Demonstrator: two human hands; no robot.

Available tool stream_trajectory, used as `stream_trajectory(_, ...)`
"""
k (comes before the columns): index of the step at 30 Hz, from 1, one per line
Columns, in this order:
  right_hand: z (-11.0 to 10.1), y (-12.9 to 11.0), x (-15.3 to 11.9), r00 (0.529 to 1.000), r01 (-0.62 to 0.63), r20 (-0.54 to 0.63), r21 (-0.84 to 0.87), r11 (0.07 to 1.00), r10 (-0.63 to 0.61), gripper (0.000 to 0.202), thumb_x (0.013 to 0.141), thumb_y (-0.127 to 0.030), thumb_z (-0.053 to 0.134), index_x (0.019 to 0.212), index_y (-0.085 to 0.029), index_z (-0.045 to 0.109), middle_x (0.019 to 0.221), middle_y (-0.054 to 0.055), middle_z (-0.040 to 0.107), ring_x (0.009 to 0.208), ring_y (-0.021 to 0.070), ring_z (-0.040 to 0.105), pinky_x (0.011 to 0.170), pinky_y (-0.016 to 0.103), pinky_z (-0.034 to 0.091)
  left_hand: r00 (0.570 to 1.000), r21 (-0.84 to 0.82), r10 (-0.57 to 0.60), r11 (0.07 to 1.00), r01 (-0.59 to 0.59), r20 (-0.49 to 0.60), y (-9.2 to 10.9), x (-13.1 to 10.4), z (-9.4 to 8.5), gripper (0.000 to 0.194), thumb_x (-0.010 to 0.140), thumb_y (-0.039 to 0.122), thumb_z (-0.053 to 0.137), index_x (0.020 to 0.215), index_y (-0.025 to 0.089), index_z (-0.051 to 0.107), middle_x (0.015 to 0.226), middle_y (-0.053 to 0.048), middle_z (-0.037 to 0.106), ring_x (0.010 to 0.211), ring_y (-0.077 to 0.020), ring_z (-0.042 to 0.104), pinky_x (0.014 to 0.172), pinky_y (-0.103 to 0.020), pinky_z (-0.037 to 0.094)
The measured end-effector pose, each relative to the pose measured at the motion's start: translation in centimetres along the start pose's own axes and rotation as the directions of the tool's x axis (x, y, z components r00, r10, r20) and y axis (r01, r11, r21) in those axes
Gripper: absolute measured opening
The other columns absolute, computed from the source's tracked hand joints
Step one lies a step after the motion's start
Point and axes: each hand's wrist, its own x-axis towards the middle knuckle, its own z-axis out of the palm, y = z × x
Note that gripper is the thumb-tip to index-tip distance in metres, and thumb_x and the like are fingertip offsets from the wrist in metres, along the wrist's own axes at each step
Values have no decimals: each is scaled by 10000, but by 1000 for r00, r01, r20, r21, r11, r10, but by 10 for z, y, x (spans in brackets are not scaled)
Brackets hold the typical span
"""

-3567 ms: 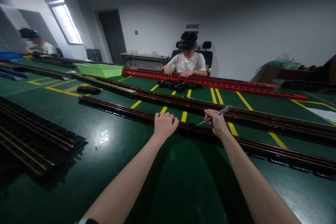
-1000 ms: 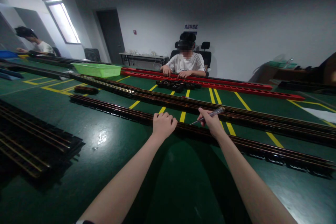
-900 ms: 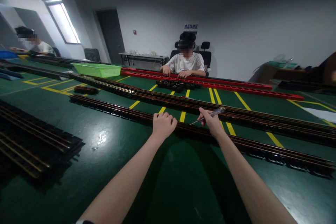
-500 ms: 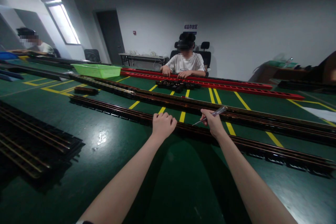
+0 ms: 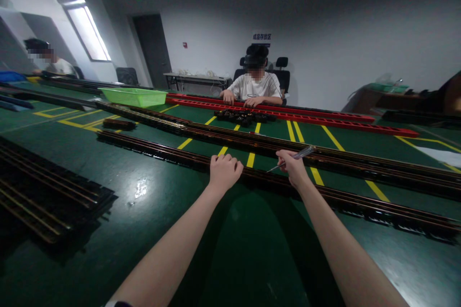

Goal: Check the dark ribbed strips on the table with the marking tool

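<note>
A long dark rail strip (image 5: pixel 370 206) with copper-coloured lines crosses the green table (image 5: pixel 151 240) in front of me. My left hand (image 5: pixel 225 171) rests on this strip with its fingers curled over it. To the right, my right hand (image 5: pixel 291 165) is closed round a screwdriver (image 5: pixel 304 152) with a clear handle. The screwdriver slants down to the left, its thin tip at the strip between my hands. Behind it lies a second long dark strip (image 5: pixel 345 163).
Stacked dark strips (image 5: pixel 39 201) lie at the left, near a short dark piece (image 5: pixel 118 124). Farther back are a green basket (image 5: pixel 133 97) and red slotted rails (image 5: pixel 324 119). A person (image 5: pixel 255 84) sits opposite, hands by the rails; another person (image 5: pixel 50 60) is at the far left.
My right hand and the screwdriver have shifted very slightly to the right. My left hand stays on the strip.
</note>
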Motion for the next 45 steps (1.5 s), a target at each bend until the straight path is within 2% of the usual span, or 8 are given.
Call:
stream_trajectory(10,-1,3,1,1000,19,-25,-5,1000,-19,312,626,-363,585,384,-208,464,346,-48,342,338,77,279,351,234,196,1000,-11,-1,1000,1,-1,-1,-1,1,383,887,287,370,735,173,702,810,-78,697,752,-197,599,752,-372,384)
stream_trajectory(21,2,-7,-6,988,144,-16,-254,956,-153,407,749,-441,532,421,-214,452,412,-25,379,436,122,369,450,261,286,999,-21,35,999,-35,-10,2,-1,-2,385,896,265,352,736,166,688,797,-73,696,745,-196,603,835,-410,361)
stream_trajectory(27,7,-15,-12,975,206,-12,-304,930,-220,426,797,-440,495,444,-211,426,454,-25,384,469,123,374,490,263,288,998,-18,61,998,-62,-22,4,-1,-2,384,905,254,352,727,159,679,791,-68,697,744,-187,604,843,-397,357)
stream_trajectory(35,7,-16,-12,973,203,-33,-340,918,-227,444,818,-431,472,437,-212,411,425,-39,346,451,118,357,476,259,269,997,-15,68,998,-69,-43,3,-1,-1,352,893,254,382,717,163,673,776,-57,696,732,-179,598,826,-388,358)
stream_trajectory(45,8,-13,-12,975,171,-82,-324,931,-207,542,824,-579,439,418,-221,412,395,-27,361,422,121,365,457,263,285,996,-21,68,997,-69,-49,2,-1,1,353,895,265,381,725,158,671,777,-56,695,731,-178,598,825,-388,360)
